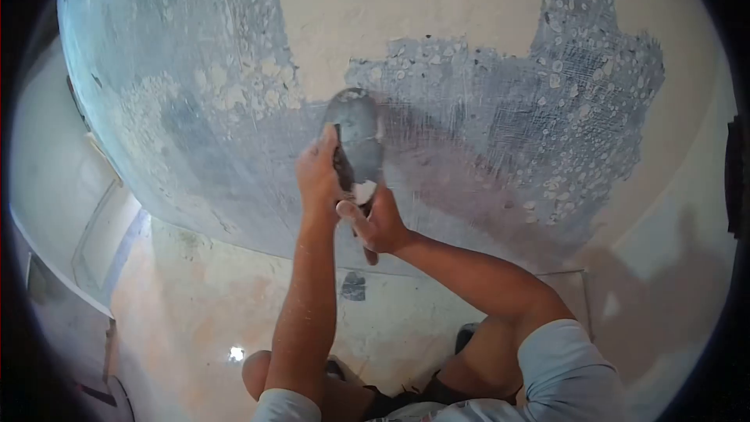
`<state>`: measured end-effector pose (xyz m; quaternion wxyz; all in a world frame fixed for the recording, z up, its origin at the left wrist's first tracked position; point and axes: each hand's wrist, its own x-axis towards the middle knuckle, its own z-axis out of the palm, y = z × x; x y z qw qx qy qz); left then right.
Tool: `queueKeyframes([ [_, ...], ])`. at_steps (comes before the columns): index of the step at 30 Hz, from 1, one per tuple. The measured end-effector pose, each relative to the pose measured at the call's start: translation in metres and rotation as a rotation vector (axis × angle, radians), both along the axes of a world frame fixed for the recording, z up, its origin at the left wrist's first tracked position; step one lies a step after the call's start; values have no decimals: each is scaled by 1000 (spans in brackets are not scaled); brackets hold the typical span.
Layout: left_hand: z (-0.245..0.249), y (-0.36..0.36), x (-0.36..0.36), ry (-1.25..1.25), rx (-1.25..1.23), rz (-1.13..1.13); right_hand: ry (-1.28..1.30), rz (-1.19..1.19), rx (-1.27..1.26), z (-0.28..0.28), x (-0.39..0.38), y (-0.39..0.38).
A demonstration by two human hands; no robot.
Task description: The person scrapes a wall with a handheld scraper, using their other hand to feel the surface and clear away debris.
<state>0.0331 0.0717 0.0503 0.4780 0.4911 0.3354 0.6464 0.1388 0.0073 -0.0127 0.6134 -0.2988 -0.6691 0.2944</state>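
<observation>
A long metal trowel with a rounded far end and a grey, smeared blade points up toward the wall. My left hand is closed on a dark grip along the trowel's left side. Around the lower end, near a pale lump of paste, my right hand is wrapped, with a short handle end showing below it. Behind the trowel stands the wall, partly grey and pitted, partly covered in smooth cream coating.
Below the wall, the pale floor is stained, with a dark patch on it and a bright spot at lower left. My bent knees are at the bottom. A door-like panel stands at the left, and shadows fall on the right wall.
</observation>
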Motion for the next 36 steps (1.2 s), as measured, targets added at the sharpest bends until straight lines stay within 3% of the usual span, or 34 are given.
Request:
queueKeyframes([
  [1, 12, 1, -5, -124, -36, -66, 52, 34, 5, -3, -4, 7],
  [4, 42, 6, -20, -173, 75, -128, 184, 42, 100, -6, -26, 17],
  [6, 50, 2, -23, -122, 162, -102, 455, 230, -136, -13, -42, 15],
  [7, 48, -2, -24, -79, 173, -50, 575, 216, -146, -21, -52, 11],
  [10, 28, -14, -28, 250, 393, 197, 600, 131, -242, -50, -52, -1],
  [11, 22, -22, -26, 290, 381, 151, 641, 86, -254, -63, -60, -4],
  [15, 11, -32, -18, 807, 804, 306, 612, 116, -248, -75, -57, -9],
  [17, 6, -44, -12, 1039, 835, 322, 537, 14, -245, -88, -50, 0],
  [18, 1, -47, -7, 1174, 879, 363, 465, 14, -230, -122, -47, 19],
  [19, -5, -51, 1, 1190, 805, 378, 462, 18, -241, -113, -46, 15],
  [21, -20, -50, 9, 1209, 784, 432, 634, -91, 7, -65, -50, 0],
  [22, -27, -48, 9, 1222, 774, 488, 868, 25, -224, -54, -53, -4],
  [24, -43, -31, -6, 1157, 851, 483, 863, 130, -218, -105, -62, 15],
  [26, -48, -18, -19, 1048, 983, 436, 784, 280, -183, -113, -58, 15],
  [28, -42, -15, -22, 1093, 994, 505, 802, 301, -249, -100, -55, 9],
  [31, -13, -9, -12, 955, 1023, 530, 830, 345, -287, -69, -50, 13],
  [36, -36, -2, -10, 911, 1000, 551, 884, 373, -309, -97, -56, 18],
])
